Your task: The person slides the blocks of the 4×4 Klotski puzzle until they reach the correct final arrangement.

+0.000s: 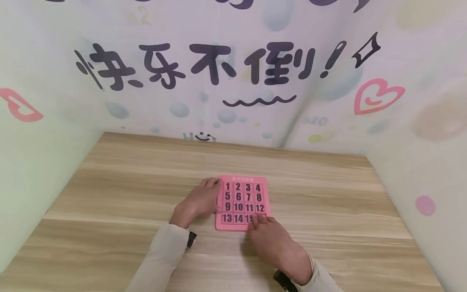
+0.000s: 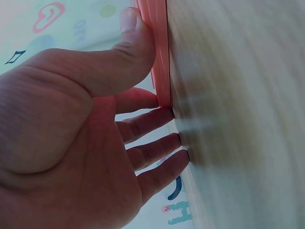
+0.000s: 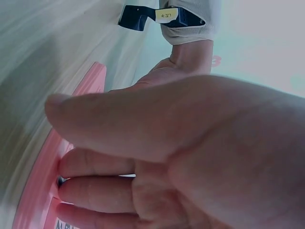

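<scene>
A pink sliding number puzzle (image 1: 242, 228) lies flat on the wooden table, its black numerals in rows from 1 at the top left. My left hand (image 1: 198, 200) rests along its left side. In the left wrist view the left thumb (image 2: 126, 57) lies against the pink edge, while the nearly straight fingers (image 2: 162, 171) reach past the corner down to the tabletop. My right hand (image 1: 273, 241) touches the lower right corner with its fingertips, covering the last square and part of the 15. From the right wrist, the thumb (image 3: 105, 119) stretches over the pink border.
Wood-grain tabletop (image 1: 146, 170) surrounds the puzzle. Behind it hangs a white printed backdrop (image 1: 204, 109) with large dark characters, and pale panels (image 1: 419, 170) flank the table. A black wrist strap (image 3: 181, 16) sits at the left sleeve.
</scene>
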Tool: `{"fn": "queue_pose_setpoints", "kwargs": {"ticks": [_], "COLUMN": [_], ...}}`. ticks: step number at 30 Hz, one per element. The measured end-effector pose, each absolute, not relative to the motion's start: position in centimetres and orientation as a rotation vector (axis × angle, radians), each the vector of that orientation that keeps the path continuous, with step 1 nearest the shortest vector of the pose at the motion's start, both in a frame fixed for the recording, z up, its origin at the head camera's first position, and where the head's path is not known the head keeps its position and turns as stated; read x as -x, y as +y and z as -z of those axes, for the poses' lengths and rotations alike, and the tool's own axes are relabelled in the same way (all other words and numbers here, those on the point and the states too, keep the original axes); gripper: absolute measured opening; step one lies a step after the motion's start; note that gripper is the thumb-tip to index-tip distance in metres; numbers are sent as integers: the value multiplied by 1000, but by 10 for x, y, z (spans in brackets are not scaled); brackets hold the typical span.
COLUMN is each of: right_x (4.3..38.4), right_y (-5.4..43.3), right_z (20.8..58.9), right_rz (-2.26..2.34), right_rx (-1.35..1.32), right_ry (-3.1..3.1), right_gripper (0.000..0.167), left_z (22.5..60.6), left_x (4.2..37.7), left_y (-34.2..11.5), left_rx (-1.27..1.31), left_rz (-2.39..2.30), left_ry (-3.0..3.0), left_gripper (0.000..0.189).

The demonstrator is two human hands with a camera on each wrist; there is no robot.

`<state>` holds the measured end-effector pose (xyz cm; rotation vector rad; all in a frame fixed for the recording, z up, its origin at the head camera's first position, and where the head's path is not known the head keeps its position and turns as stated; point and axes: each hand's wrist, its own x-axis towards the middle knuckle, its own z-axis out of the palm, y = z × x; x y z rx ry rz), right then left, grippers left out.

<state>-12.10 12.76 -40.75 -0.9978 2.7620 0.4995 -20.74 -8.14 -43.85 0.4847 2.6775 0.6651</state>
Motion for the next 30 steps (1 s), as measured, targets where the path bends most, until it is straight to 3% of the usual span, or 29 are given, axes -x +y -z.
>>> {"fn": "queue_pose_setpoints", "kwargs": {"ticks": [30], "right_x": [125], "right_y": [128], "right_z": [406], "right_rz": [-463], "right_rx": [1044], "right_ry": [2757], "right_gripper": [23], "left_z": [435], "left_x": [205], "left_y": [-79], "left_rx": [-469], "left_rz": [-719], "left_ry": [2683], "left_gripper": [87]}}
